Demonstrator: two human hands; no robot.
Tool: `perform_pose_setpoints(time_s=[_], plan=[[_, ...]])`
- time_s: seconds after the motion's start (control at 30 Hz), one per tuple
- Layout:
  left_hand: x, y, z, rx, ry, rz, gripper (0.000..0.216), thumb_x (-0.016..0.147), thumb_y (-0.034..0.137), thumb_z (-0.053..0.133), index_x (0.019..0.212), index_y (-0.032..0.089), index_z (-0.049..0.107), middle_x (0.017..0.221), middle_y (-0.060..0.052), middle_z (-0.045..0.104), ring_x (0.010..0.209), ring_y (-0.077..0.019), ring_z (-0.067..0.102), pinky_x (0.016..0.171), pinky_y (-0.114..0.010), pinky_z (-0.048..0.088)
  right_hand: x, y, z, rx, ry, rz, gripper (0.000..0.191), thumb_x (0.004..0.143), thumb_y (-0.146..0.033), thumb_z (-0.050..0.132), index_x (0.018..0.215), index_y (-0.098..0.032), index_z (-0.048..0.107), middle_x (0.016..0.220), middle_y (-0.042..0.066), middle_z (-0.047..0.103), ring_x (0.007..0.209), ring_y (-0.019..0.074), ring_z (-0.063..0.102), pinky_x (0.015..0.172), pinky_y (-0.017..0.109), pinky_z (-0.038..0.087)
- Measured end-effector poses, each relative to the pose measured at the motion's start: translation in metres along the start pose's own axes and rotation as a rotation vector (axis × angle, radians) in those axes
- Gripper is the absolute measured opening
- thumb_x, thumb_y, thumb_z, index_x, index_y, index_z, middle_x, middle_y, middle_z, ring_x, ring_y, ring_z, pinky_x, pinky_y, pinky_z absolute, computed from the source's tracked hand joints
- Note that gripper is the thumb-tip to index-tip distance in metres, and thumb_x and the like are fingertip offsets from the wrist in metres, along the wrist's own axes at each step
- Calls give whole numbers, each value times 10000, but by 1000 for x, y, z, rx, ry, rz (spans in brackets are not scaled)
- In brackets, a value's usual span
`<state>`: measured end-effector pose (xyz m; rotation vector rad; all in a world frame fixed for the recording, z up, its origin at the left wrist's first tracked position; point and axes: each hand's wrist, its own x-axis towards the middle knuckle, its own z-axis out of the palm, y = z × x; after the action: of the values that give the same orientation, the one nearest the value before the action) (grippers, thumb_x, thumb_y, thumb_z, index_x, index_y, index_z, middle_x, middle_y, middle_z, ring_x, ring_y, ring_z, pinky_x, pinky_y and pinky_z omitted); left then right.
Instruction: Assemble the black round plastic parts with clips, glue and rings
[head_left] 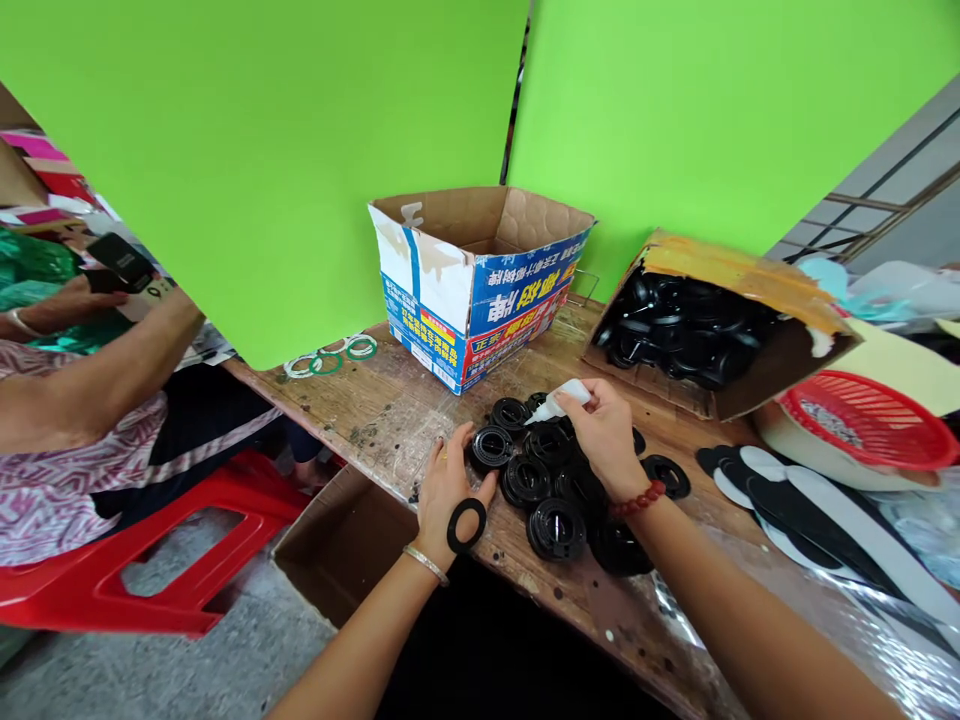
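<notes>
In my right hand (604,430) is a small white squeeze bottle (566,400), its pointed nozzle tilted down to the left over the black parts. My left hand (444,495) curves round the near-left side of a round black plastic part (492,449), with a finger and the thumb at its edge. A flat black ring (466,526) lies against the base of that thumb; how it is held there is hidden. Several more round black parts (556,528) are clustered beneath and beside my right hand, partly covered by it. Another black ring-shaped part (666,477) lies right of the cluster.
A printed cardboard box (480,290) stands behind the parts. Black pieces fill a tipped carton (712,400) at right, near a red basket (870,420) and flat black and white strips (817,510). Green panels (300,150) rise behind. At left, a person (67,400) holds a dark object.
</notes>
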<state>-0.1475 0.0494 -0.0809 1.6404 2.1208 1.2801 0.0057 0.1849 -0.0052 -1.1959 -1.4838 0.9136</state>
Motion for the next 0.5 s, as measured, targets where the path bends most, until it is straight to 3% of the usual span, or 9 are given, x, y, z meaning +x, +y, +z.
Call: perform_pose_setpoints(time_s=[0.13,0.33,0.5], plan=[[0,-1,-1,16,0,32,655,796,228,677,1384,220,388,1260,-106,656,1219,-287,594,1079,-514,428,-3,-2,-24,237,37,152,367,583,-454,785,774,-188,619,689,2,650,524,111,501,487,260,427],[-1,-3,-2,23,6,44,624,802,245,673,1367,217,409,1285,-117,635,1221,-297,591,1078,-522,433,-29,3,-93,550,-48,374,251,675,-343,788,838,-209,650,743,13,664,545,131,563,505,289,522],[2,-3,-1,16,-9,65,582,825,312,645,1345,192,413,1286,-143,591,1222,-325,563,1061,-541,442,-77,9,-149,673,-25,475,207,669,-219,776,845,-214,666,852,38,706,707,186,670,688,360,609]])
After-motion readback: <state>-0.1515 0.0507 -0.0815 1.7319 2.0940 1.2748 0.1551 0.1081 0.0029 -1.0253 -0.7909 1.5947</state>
